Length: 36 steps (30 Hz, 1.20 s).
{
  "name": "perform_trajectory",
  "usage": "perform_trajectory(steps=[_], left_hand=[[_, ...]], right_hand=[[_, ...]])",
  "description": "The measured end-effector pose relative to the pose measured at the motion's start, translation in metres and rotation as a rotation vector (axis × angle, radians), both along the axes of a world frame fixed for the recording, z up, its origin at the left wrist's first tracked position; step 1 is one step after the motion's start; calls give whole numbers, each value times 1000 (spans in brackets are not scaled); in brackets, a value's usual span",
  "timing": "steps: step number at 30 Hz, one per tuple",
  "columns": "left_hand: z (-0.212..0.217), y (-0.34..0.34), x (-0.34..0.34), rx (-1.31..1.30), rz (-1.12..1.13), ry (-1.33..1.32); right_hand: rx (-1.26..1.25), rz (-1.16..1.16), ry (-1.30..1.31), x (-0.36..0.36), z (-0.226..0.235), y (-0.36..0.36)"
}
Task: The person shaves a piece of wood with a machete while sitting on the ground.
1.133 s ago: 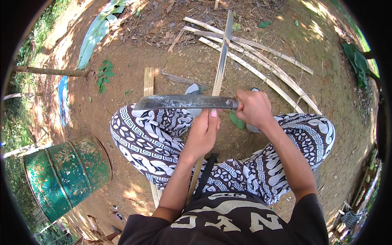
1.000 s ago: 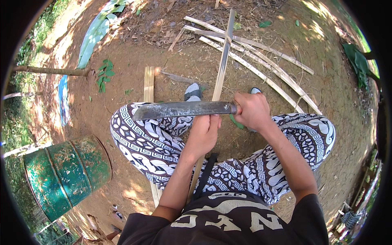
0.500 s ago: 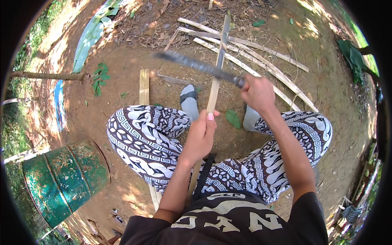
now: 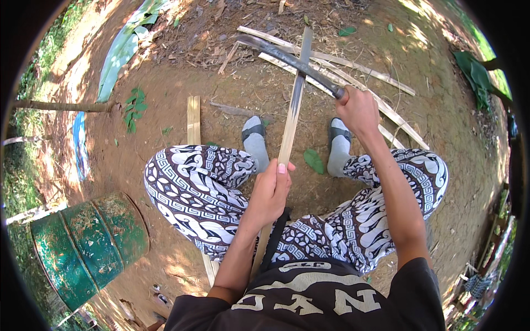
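Note:
My left hand (image 4: 270,187) grips a long, flat bamboo strip (image 4: 289,134), thumb lying along its face. The strip points away from me between my feet, and its near end runs back under my left forearm toward my waist. My right hand (image 4: 359,113) is closed round the handle of a machete (image 4: 290,59) with a dark, curved-tip blade. The blade crosses over the far part of the strip; whether its edge touches the strip I cannot tell. Dark patches mark the strip's far half.
Several pale bamboo strips (image 4: 381,105) lie on the dirt beyond my right foot. More strips (image 4: 193,120) lie beside my left knee. A rusty green drum (image 4: 91,248) lies at the left. A leafy sprig (image 4: 132,107) and a banana leaf (image 4: 121,52) rest at the far left.
The machete has moved away from me and slightly right, farther along the strip toward its far end. My left hand keeps its grip and has shifted slightly nearer.

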<state>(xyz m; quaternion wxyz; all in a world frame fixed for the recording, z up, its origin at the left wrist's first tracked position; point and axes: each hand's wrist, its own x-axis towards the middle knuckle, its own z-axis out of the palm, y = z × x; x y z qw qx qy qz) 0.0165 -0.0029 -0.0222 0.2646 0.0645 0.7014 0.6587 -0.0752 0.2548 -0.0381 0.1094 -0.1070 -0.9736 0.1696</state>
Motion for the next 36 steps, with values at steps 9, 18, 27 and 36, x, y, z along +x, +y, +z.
perform_trajectory(steps=[9,18,27,36], left_hand=[[-2,1,4,-81,-47,82],[-2,-1,-5,-10,-25,15],[0,-1,-4,105,26,-81],[-9,-3,-7,33,19,-33]], right_hand=[[-6,202,-23,15,-8,-8],[-79,337,-35,28,-4,-25],[-51,215,-1,19,-11,-14],[18,404,51,12,-24,-20]])
